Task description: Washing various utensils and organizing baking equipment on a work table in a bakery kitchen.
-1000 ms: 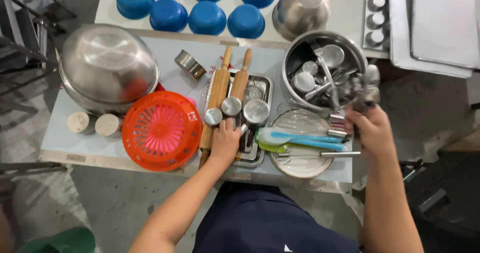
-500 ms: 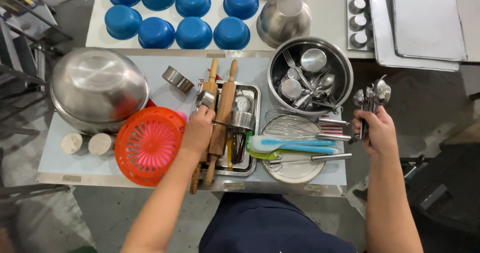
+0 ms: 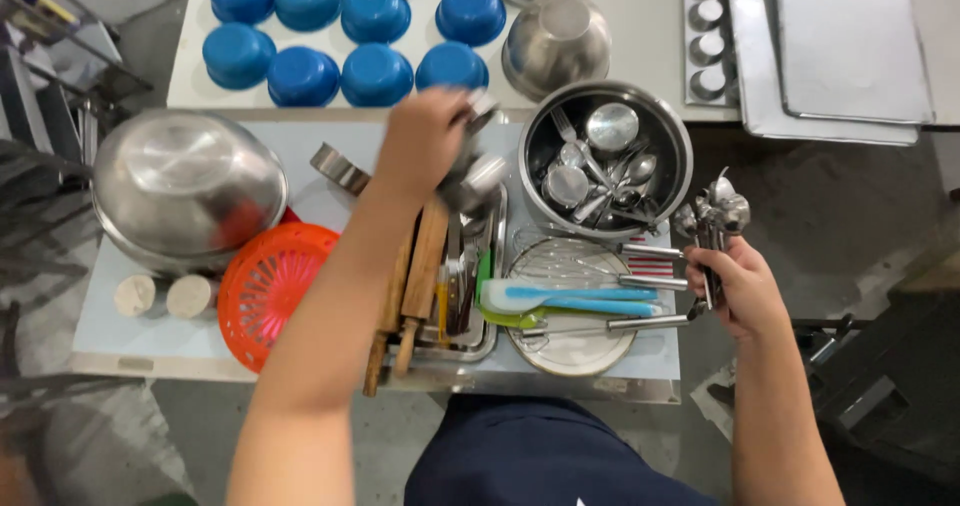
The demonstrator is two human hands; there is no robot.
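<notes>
A person looks down at a crowded work table. Their left hand (image 3: 425, 141) is raised over the middle of the table with its fingers curled around a few small steel measuring cups (image 3: 478, 171); the cups are blurred, so their exact number and which way they point cannot be told. They hang just beside the left rim of a deep steel bowl of utensils (image 3: 606, 161) and above the far end of a shallow steel tray (image 3: 478, 338).

The right hand (image 3: 735, 286) is off the table's right edge, fingers clamped on a bunch of steel measuring spoons (image 3: 712, 216). The long axis of the bunch runs away from the person, handles in the fist and the round bowls fanned at the far end, just beside the deep bowl's right rim.

Two wooden rolling pins (image 3: 410, 291) lie in the tray, lengthwise toward the person and tilted a little to the left. A blue spatula (image 3: 575, 299) lies crosswise over a steel plate (image 3: 570, 351). An orange basket (image 3: 265, 291) sits at left, touching a large upturned steel bowl (image 3: 185, 186). Blue bowls (image 3: 375, 26) stand at the far side.
</notes>
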